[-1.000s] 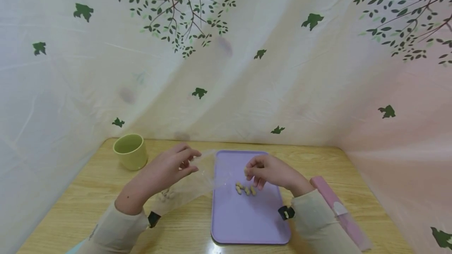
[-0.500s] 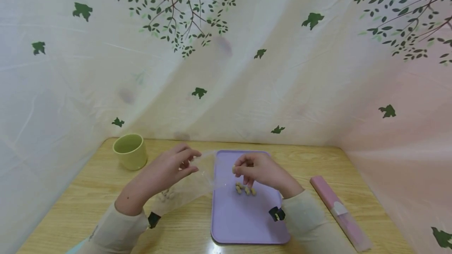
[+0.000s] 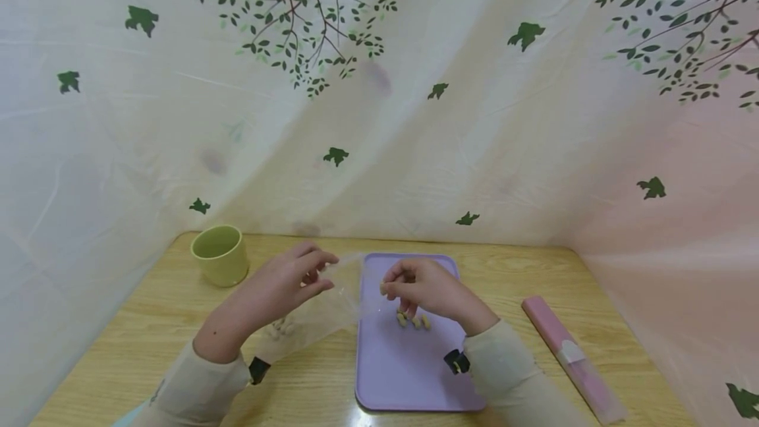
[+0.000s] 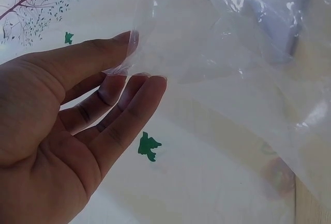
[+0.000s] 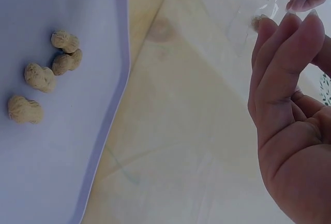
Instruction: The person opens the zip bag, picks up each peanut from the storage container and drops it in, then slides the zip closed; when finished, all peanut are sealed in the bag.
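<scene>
My left hand (image 3: 284, 285) pinches the mouth of a clear plastic bag (image 3: 335, 312) between thumb and fingers. In the left wrist view the bag (image 4: 207, 53) stretches out from those fingertips. Several peanuts (image 3: 279, 328) lie in its lower end, below the left wrist. My right hand (image 3: 429, 290) pinches a single peanut (image 3: 383, 289) just right of the bag's mouth; only a bit of that peanut (image 5: 255, 23) shows past the fingertips in the right wrist view. Under this hand, several unshelled peanuts (image 5: 40, 77) sit on a purple tray (image 3: 409, 381).
A green cup (image 3: 221, 257) stands at the table's back left. To the right of the tray lies a pink folded pack with a white band (image 3: 570, 351). A pale curtain printed with leaves (image 3: 379, 117) hangs behind the wooden table (image 3: 308, 394).
My right hand has moved left across the tray with the peanut, close to the bag's mouth. The left hand and the bag have stayed in place.
</scene>
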Motion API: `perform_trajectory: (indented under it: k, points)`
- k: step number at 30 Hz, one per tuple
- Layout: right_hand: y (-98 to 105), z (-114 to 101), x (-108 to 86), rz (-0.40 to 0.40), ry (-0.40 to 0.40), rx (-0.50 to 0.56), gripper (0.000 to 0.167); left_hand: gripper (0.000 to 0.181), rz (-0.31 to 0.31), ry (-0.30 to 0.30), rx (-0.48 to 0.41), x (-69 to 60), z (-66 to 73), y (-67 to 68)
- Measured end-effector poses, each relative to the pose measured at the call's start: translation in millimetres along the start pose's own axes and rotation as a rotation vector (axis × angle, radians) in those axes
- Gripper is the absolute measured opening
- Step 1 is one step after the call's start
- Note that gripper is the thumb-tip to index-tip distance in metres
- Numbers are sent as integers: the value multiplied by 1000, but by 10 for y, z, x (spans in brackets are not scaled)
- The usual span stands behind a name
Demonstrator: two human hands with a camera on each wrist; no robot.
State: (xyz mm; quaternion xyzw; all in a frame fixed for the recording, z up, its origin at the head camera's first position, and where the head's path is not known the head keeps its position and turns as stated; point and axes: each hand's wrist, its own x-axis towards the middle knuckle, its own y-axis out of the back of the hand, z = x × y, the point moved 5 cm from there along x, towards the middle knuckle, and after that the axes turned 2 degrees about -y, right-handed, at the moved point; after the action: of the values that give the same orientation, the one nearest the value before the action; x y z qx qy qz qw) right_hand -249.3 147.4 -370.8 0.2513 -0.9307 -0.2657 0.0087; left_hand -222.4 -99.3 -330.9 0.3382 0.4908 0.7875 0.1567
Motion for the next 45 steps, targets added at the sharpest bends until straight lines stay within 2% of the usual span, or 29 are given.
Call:
perform_trajectory:
  k: [12,24,33,45]
  points:
    - [26,20,-44,15,-14,-5,21,31,-13,4,-1,1,-10,-8]
    - [140,73,-81,39,-10,19,19,32,-8,4,-14,-6,-29,-16]
    - [216,258,-57,36,-17,36,19,31,-8,3,-4,-11,-23,-3]
    - [236,635,-23,-37,-172,-15,25,32,12,-10,4,-14,-24,-7]
